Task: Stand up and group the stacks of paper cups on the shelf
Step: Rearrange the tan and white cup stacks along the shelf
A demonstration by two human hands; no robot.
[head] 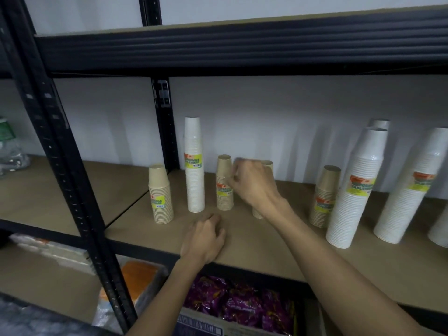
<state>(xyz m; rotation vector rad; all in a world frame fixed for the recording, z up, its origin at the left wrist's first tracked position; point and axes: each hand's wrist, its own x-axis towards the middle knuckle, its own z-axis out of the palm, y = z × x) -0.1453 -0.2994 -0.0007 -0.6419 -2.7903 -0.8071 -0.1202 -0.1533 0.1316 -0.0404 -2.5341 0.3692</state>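
Note:
Wrapped cup stacks stand upright on the brown shelf board (266, 246). From the left come a short brown stack (160, 194), a tall white stack (194, 166) and a second brown stack (224, 183). My right hand (252, 183), blurred, curls round a third brown stack (267, 163), which shows only above my knuckles and below my wrist. Its fingertips lie close to the second brown stack. My left hand (203, 236) rests on the shelf board near the front edge, fingers loosely curled, holding nothing.
To the right stand another brown stack (324, 197) and large white stacks (356, 190), (412, 190), one more behind (379, 123). A black upright (164, 122) and the upper shelf beam (242, 52) frame the bay. Purple snack bags (237, 301) fill a box below.

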